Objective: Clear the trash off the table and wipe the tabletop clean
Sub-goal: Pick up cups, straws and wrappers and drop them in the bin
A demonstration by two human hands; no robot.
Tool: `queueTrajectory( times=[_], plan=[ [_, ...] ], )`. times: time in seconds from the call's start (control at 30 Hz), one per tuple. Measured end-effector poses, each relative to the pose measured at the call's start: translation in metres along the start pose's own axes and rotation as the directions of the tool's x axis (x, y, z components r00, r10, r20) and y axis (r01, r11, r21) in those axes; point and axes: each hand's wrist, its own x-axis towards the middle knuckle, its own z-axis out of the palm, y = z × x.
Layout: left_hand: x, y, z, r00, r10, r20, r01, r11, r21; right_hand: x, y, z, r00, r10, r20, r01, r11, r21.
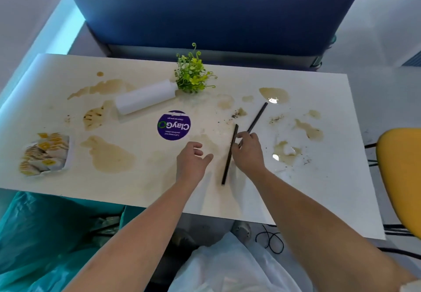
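Observation:
Two black straws lie on the stained white table (319, 200). My right hand (248, 153) pinches the nearer straw (229, 157) around its middle, and its fingers also touch the lower end of the farther straw (258, 116), which slants up to the right. My left hand (193, 162) hovers just left of the nearer straw with loosely curled fingers and holds nothing. Brown spill patches (111, 155) and dark crumbs (237, 114) cover the tabletop.
A white paper-towel roll (145, 97) lies beside a small green plant (193, 73). A purple round sticker (174, 125) marks the middle. A tray of yellow sachets (45, 153) sits at the left. A teal trash bag (45, 234) hangs below left; a yellow chair (401, 178) stands right.

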Motion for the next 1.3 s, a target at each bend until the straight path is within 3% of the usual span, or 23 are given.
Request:
queueTrajectory(
  times=[0.37,0.67,0.9,1.13,1.3],
  plan=[
    [0.004,0.029,0.072,0.997,-0.015,0.074,0.008,0.995,0.104,0.031,0.055,-0.04,0.999,0.03,0.02,-0.03,0.999,-0.021],
    [0.018,0.029,0.094,0.998,-0.004,0.057,-0.011,0.965,0.262,0.064,0.069,-0.047,0.989,0.019,0.148,-0.008,0.997,-0.073],
    [0.025,0.032,0.102,1.0,-0.011,0.023,0.004,0.956,0.294,0.078,0.068,-0.04,0.984,0.007,0.18,0.009,0.996,-0.086],
    [0.029,0.038,0.103,1.0,-0.017,-0.008,0.019,0.966,0.259,0.087,0.06,-0.041,0.994,-0.01,0.108,0.018,0.997,-0.07],
    [0.035,0.047,0.097,1.0,-0.011,-0.029,0.018,0.975,0.223,0.097,0.052,-0.044,0.987,-0.041,0.156,0.059,0.992,-0.114]
  ],
)
